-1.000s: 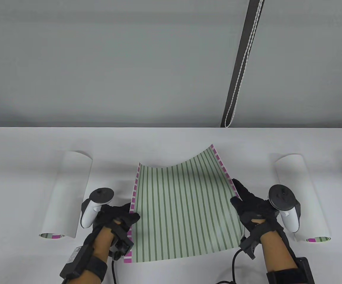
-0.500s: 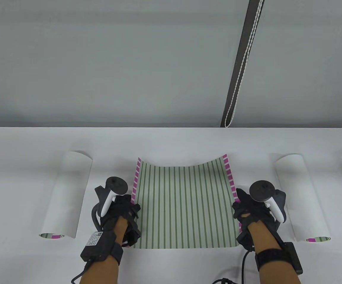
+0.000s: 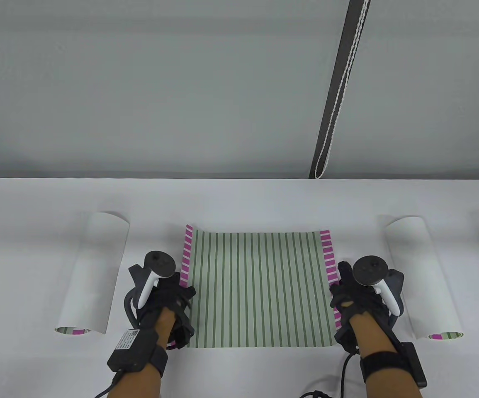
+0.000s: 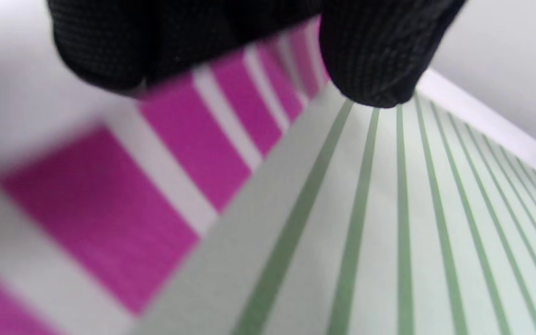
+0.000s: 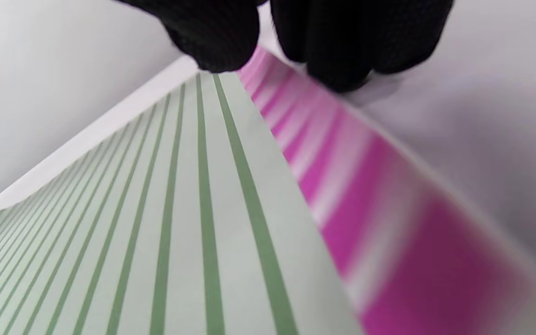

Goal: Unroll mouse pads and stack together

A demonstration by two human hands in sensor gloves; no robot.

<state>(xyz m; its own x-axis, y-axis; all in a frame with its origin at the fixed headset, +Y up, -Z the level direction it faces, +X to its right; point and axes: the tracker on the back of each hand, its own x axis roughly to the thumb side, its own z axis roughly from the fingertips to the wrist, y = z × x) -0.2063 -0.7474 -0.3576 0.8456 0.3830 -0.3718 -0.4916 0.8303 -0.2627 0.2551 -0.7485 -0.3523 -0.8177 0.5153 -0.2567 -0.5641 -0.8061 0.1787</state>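
A green-striped mouse pad [image 3: 258, 290] with magenta side bands lies unrolled and nearly flat in the middle of the white table [image 3: 239, 199]. My left hand [image 3: 179, 296] presses on its left magenta edge; the fingertips [image 4: 370, 70] sit on the pad [image 4: 365, 223] in the left wrist view. My right hand [image 3: 341, 290] presses on its right magenta edge; the fingertips [image 5: 221, 37] rest on the pad [image 5: 179, 223] in the right wrist view. A rolled pad [image 3: 92, 273] lies to the left. Another rolled pad [image 3: 424, 275] lies to the right.
A dark strap with a white cord [image 3: 334, 95] hangs against the grey wall behind the table. Cables trail from both wrists over the near table edge.
The pad's raised far corners have come down and it now lies nearly flat. Both hands have turned palm-down onto its side edges and spread slightly apart.
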